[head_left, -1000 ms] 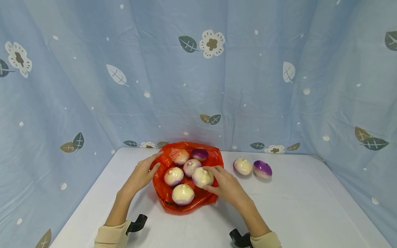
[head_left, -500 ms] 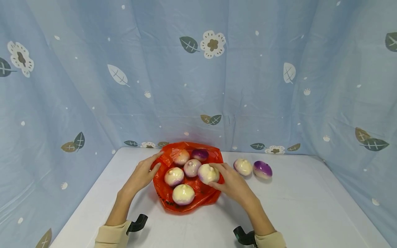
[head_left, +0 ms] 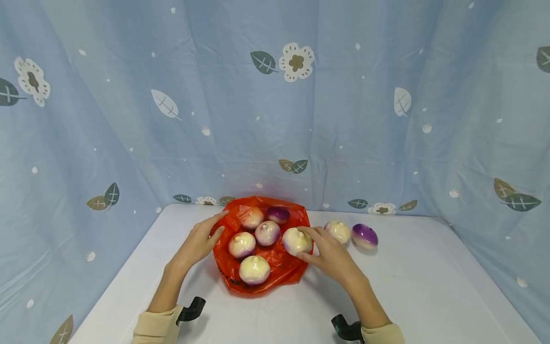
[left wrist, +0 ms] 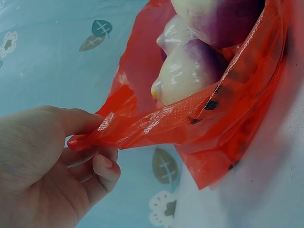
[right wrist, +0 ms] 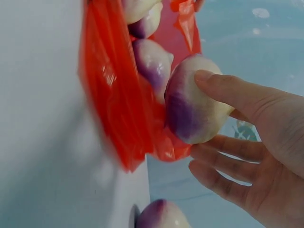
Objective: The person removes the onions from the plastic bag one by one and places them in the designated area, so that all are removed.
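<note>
In the head view, my left hand (head_left: 196,242) is at the left side of an open red plastic bag (head_left: 279,270). The left wrist view shows its thumb and fingers pinching the bag's rim (left wrist: 102,130). My right hand (head_left: 335,258) holds a glossy white-and-purple turnip (head_left: 295,242) over the bag's right edge. Seen from the right wrist, the thumb lies on the turnip's pale top (right wrist: 194,104), with fingers underneath. Several more turnips lie inside the bag, among them a pale one (head_left: 254,270) at the front and a dark purple one (head_left: 278,215) at the back.
Right of the bag, a pale turnip (head_left: 337,231) and a purple one (head_left: 364,236) sit side by side on the white table (head_left: 412,286). A blue curtain (head_left: 343,105) with leaf and flower prints hangs behind the table and along its sides.
My right hand has carried the turnip rightwards, from over the middle-right of the bag to its right edge. The left hand keeps its place on the bag's left rim.
</note>
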